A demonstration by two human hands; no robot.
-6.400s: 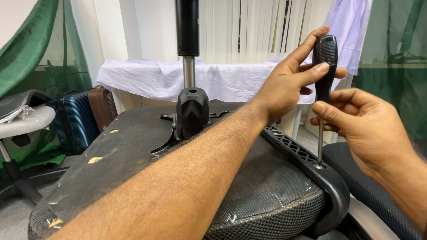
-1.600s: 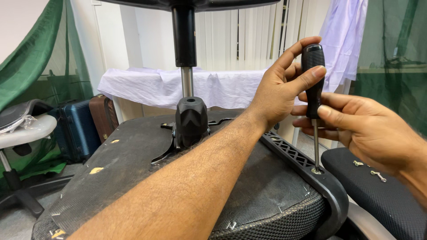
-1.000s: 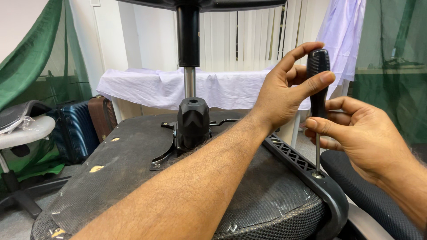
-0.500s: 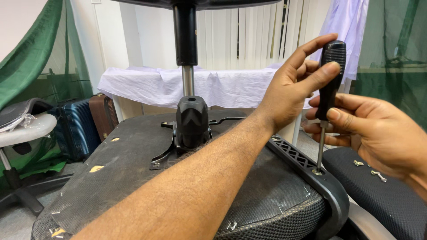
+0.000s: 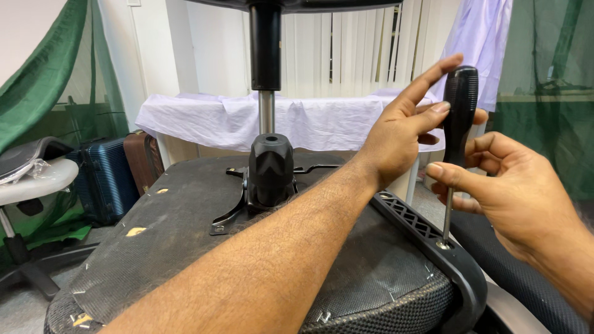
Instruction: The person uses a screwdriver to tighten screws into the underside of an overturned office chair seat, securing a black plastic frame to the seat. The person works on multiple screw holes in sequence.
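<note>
We steady a screwdriver [image 5: 459,117] upright on an overturned office chair [image 5: 204,247].

Our left hand [image 5: 402,139] reaches across, fingers spread, thumb and fingertip pinching the black handle near its top. Our right hand [image 5: 513,185] curls around the lower handle and shaft; the tip sits in a screw on the black armrest bracket [image 5: 427,238]. The gas-lift column [image 5: 267,136] stands left, well apart. Behind it is a cloth-draped table [image 5: 247,117]; suitcases [image 5: 117,173] stand at left.

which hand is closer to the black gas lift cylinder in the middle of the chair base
Left. The left hand grips the top of the screwdriver, to the right of the cylinder. The right hand holds the screwdriver's lower handle, farther right still.
</note>
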